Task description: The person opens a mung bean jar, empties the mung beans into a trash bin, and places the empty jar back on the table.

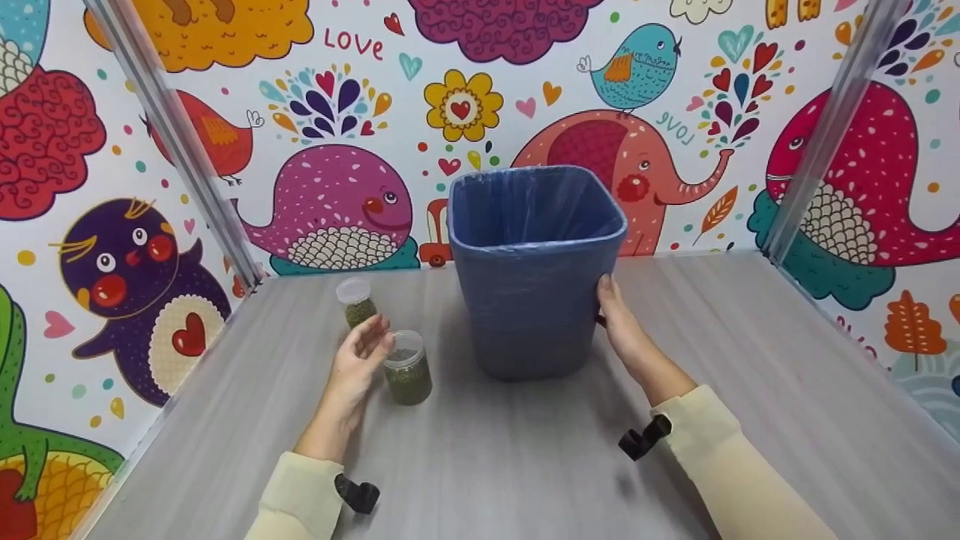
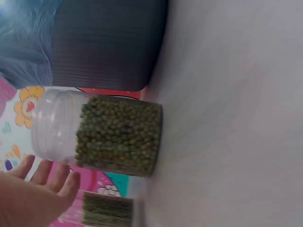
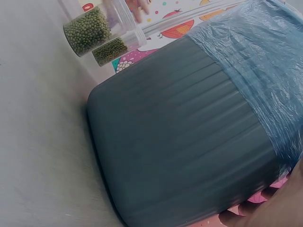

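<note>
While touching lined bin [image 1: 529,322] with relaxed right hand [image 1: 622,321], holds left hand [image 1: 358,364] loose and empty beside larger jar [image 1: 410,382]. Has smaller jar [image 1: 359,306] just behind, on desk [image 1: 487,465].

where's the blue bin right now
In the head view, the blue bin stands just right of centre on the table, right of the two jars, with the right hand at its right side.

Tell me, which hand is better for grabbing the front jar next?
Probably the left hand: it is close beside the front jar. The right hand is farther away, at the right side of the bin, which stands between it and the jar.
</note>
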Tool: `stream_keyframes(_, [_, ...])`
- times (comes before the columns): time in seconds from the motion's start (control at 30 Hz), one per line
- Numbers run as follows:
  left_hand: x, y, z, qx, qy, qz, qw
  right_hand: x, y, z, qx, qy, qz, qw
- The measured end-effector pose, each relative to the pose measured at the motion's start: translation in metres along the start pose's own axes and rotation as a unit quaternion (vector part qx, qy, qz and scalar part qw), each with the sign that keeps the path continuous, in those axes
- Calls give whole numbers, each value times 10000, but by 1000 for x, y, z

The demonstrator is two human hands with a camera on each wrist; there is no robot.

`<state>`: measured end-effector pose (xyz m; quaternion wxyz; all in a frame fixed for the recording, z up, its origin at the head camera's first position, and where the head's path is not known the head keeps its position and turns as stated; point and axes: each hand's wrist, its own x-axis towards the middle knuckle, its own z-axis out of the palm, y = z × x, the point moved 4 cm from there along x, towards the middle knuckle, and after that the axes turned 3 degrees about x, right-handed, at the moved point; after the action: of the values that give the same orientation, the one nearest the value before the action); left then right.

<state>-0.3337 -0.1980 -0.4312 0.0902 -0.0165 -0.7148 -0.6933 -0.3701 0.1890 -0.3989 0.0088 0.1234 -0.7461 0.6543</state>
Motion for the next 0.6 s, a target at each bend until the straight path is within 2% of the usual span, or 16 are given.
stream_keyframes(0.2, [-5, -18, -3, -14, -507, -309, 9982, 0, -1, 3, 75, -110, 85, 9999])
stream_keyframes(0.6, [-2, -35, 5, 485, -664, -741, 9939, 0, 0, -2, -12, -12, 127, 9999])
